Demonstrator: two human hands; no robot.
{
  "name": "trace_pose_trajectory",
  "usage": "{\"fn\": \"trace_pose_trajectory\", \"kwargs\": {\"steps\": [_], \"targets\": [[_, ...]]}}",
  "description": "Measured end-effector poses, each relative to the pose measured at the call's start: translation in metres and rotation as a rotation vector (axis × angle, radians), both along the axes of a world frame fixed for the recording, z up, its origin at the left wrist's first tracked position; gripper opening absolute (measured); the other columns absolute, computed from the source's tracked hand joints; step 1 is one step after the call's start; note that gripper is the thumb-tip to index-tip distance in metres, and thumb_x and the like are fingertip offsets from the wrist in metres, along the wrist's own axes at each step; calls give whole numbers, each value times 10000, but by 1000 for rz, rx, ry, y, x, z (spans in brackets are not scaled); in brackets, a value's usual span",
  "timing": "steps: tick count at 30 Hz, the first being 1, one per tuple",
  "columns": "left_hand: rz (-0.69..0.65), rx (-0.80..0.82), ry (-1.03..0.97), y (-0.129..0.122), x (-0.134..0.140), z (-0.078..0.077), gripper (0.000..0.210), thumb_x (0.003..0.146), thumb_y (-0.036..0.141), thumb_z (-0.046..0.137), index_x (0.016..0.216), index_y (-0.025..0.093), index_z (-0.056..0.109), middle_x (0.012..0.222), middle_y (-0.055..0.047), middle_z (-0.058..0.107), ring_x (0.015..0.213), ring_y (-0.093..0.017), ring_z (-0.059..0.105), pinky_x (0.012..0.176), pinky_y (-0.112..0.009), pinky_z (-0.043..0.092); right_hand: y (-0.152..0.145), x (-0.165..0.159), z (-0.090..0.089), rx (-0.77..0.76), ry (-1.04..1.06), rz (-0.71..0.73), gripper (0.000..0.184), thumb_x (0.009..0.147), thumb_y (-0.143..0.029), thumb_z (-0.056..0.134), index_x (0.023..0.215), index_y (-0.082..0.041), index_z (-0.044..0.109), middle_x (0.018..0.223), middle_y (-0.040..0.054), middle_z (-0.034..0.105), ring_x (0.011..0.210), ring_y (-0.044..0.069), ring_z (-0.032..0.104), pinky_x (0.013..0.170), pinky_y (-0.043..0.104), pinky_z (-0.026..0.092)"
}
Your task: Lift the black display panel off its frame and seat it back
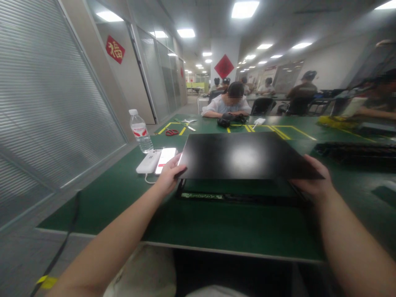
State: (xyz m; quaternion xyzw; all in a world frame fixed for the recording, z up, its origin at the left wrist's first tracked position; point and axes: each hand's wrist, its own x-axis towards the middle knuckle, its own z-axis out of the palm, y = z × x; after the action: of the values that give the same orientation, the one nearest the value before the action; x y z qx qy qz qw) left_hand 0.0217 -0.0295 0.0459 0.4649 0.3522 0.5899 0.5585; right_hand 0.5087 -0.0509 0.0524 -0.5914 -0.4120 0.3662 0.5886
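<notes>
A dark, glossy screen panel (235, 156) is held up level in front of me, one side in each hand. My left hand (168, 175) grips its left edge, thumb on top. At the right edge, my right hand (317, 179) is closed around the panel, with its fingers partly hidden underneath. Below the panel a black frame (260, 199) lies on the green table; a strip of green circuit board (202, 196) shows along its near side. The panel covers most of that frame.
Left of the panel are a phone (166, 159), a white power bank (149, 162) with a cable, and a water bottle (140, 131). Red-handled scissors (172, 132) lie farther back. Another person (229, 101) leans on the far table edge. Dark strips (352, 152) lie at right.
</notes>
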Motion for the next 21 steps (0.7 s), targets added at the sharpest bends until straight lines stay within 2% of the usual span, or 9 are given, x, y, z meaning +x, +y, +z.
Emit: {"fn": "trace_pose_trajectory", "kwargs": {"steps": [4, 8, 11, 15, 19, 21], "targets": [[-35, -11, 27, -1, 3, -1, 796, 632, 341, 1048, 1369, 166, 806, 1235, -147, 890, 1278, -397, 809, 1118, -479, 636, -4, -7, 3, 98, 314, -11, 206, 886, -416, 663, 965, -251, 756, 1123, 160, 823, 1203, 376, 759, 1036, 497, 621], [-82, -31, 106, 2, 2, -6, 648, 688, 453, 1034, 1249, 179, 860, 1240, -144, 890, 1304, -402, 794, 1136, -475, 623, 2, -6, 3, 201, 403, -111, 54, 741, -310, 668, 764, -261, 663, 955, 138, 780, 1130, 342, 754, 1102, 458, 588], [-48, -54, 203, 8, 0, -13, 639, 741, 494, 1015, 1277, 187, 851, 1268, -146, 887, 1348, -400, 773, 1205, -502, 578, 2, -5, 4, 227, 297, -140, 92, 732, -362, 608, 738, -272, 626, 902, 156, 740, 1157, 376, 747, 1107, 494, 590], [33, -27, 317, 12, -3, -18, 731, 772, 445, 997, 1427, 212, 771, 1410, -165, 841, 1445, -392, 721, 1291, -540, 502, -3, -6, 9, 254, 139, -180, 232, 775, -415, 513, 839, -264, 677, 1006, 185, 750, 1282, 400, 718, 1146, 502, 581], [37, 98, 494, 5, -4, -15, 688, 745, 370, 1010, 1383, 228, 793, 1546, -186, 759, 1564, -408, 627, 1369, -536, 413, 1, -1, 10, 347, 198, -291, 284, 678, -408, 552, 892, -265, 672, 1023, 159, 752, 1218, 387, 735, 1042, 482, 633], [-16, 205, 622, -2, -4, -11, 645, 731, 370, 1029, 1334, 254, 832, 1576, -170, 742, 1583, -427, 601, 1393, -544, 379, 6, 5, 7, 395, 254, -318, 329, 637, -390, 576, 926, -265, 673, 986, 148, 746, 1163, 369, 750, 988, 459, 646]]}}
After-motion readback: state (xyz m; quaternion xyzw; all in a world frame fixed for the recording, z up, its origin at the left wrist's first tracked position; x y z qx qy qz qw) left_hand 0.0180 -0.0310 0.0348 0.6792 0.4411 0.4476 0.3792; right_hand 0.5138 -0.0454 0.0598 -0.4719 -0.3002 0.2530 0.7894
